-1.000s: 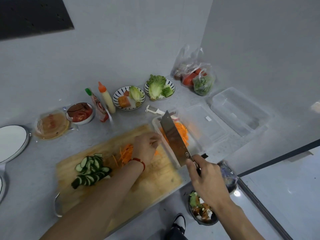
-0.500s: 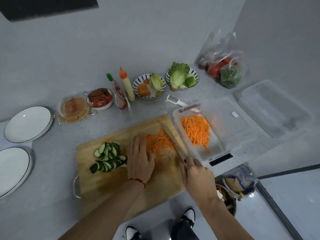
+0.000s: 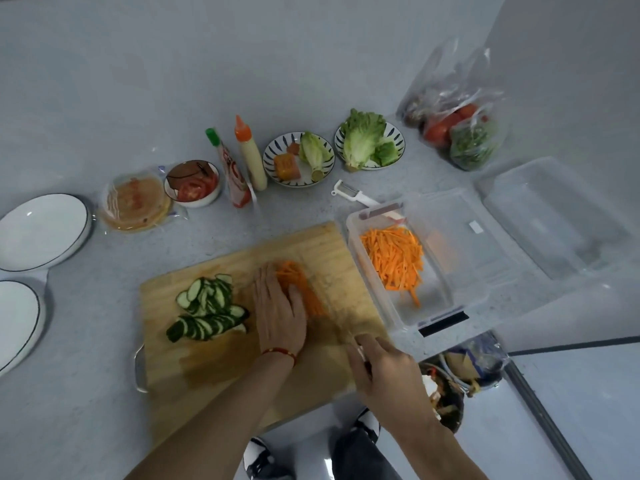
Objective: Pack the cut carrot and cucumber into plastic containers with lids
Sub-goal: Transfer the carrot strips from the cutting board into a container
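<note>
On the wooden cutting board (image 3: 214, 362) lie a pile of cucumber slices (image 3: 207, 311) at the left and a heap of carrot strips (image 3: 302, 286) in the middle. My left hand (image 3: 278, 311) rests flat against the left side of the carrot heap. My right hand (image 3: 386, 370) grips the knife handle; the blurred blade (image 3: 341, 315) lies flat on the board to the right of the heap. A clear plastic container (image 3: 434, 299) right of the board holds more carrot strips (image 3: 396, 259). Its lid (image 3: 464, 233) lies beside it.
A second clear container (image 3: 554, 216) sits far right. A white peeler (image 3: 353, 195), two patterned dishes with lettuce (image 3: 369, 142), sauce bottles (image 3: 242, 164), a tomato bowl (image 3: 192, 183), wrapped tortillas (image 3: 135, 202) and a vegetable bag (image 3: 460, 123) line the back. White plates (image 3: 38, 230) stand left; a bin (image 3: 457, 379) below the counter.
The knife came down from over the container to lie flat on the board. My left hand has pushed the carrot heap together against the blade. The camera tilted down and left.
</note>
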{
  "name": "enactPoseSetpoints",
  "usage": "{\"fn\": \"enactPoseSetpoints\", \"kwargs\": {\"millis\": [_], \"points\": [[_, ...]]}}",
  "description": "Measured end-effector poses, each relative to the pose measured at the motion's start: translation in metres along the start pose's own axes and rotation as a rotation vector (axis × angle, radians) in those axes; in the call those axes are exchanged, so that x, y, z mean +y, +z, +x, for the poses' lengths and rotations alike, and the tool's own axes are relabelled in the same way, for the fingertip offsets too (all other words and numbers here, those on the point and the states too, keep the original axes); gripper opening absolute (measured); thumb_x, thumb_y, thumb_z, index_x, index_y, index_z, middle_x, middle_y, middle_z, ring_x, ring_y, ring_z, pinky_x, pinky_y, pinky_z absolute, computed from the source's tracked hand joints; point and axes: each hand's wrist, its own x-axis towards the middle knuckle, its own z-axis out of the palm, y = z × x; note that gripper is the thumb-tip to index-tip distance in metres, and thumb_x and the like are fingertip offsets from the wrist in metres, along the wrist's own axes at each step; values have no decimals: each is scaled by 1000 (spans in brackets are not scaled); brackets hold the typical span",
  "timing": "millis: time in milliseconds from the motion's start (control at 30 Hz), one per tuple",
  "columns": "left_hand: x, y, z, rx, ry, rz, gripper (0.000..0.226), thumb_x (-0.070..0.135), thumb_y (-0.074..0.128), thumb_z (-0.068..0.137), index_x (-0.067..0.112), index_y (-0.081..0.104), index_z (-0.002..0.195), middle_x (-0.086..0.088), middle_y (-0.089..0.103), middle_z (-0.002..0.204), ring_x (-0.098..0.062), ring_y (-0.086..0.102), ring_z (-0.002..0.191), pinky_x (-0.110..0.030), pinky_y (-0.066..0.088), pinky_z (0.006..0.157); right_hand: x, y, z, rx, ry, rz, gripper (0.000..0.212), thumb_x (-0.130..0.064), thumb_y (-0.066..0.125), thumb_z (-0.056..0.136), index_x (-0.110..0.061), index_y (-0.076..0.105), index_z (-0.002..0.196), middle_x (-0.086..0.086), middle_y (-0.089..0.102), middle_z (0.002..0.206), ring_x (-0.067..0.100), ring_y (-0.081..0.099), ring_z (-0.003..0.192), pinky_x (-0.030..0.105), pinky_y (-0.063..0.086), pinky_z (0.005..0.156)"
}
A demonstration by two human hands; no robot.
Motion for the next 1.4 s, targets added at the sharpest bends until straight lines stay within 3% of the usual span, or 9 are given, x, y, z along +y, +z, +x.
{"fn": "enactPoseSetpoints", "kwargs": {"millis": [167,300,333,433,533,833,1133,1233,1400], "points": [[-8,-8,12,-137,95,-59,61,33,32,96,13,19,153,-6,21,161,-20,16,149,-40,13,124,17,-7,-33,23,176,157,13,-13,64,100,-14,67,87,-14,40,50,-1,39,41,19,35,42],[-40,-18,19,-744,-515,159,32,19,48,99,0,51,125,-22,41,150,-37,39,139,-47,33,115,14,6,-66,-26,355,243,28,-16,53,104,-21,53,77,-9,50,49,16,51,39,41,53,44],[-41,-20,24,-767,-474,238,32,21,48,100,0,52,124,-23,41,150,-37,39,139,-48,33,115,11,10,-71,-17,421,299,32,-18,50,105,-19,52,74,-4,52,46,19,53,35,39,51,39],[-20,-19,50,-338,251,150,54,42,37,100,17,33,147,-5,26,160,-20,21,148,-40,13,124,3,19,-78,24,561,465,39,-24,43,106,-15,56,71,7,60,45,18,50,23,23,41,29],[-9,-21,65,-325,472,199,60,51,26,97,27,29,151,0,23,163,-16,12,152,-43,7,125,-1,31,-80,46,589,465,37,-22,45,106,-17,58,72,7,66,51,18,55,26,23,44,32],[-18,-9,55,-316,554,229,61,45,30,95,17,42,147,0,33,159,-15,19,150,-43,10,125,-45,88,-58,160,697,472,34,-31,39,106,-16,55,80,13,65,56,36,65,45,54,55,49],[-5,3,13,-190,440,119,61,46,41,91,11,51,140,-4,43,153,-18,27,148,-42,27,121,-72,102,-49,212,674,387,21,-16,54,104,-5,66,92,-5,48,46,32,59,45,30,30,44],[0,5,6,-184,408,89,63,47,46,88,11,51,139,-3,45,152,-18,28,148,-39,27,122,-76,105,-47,178,639,425,22,-19,51,105,-3,66,101,6,61,56,32,65,55,27,26,46],[2,7,-10,-175,335,-11,63,50,50,86,18,50,140,3,45,151,-13,32,145,-25,24,118,-80,106,-44,170,593,502,16,-17,50,106,-21,57,92,-12,51,50,-2,60,52,12,37,43]]}}
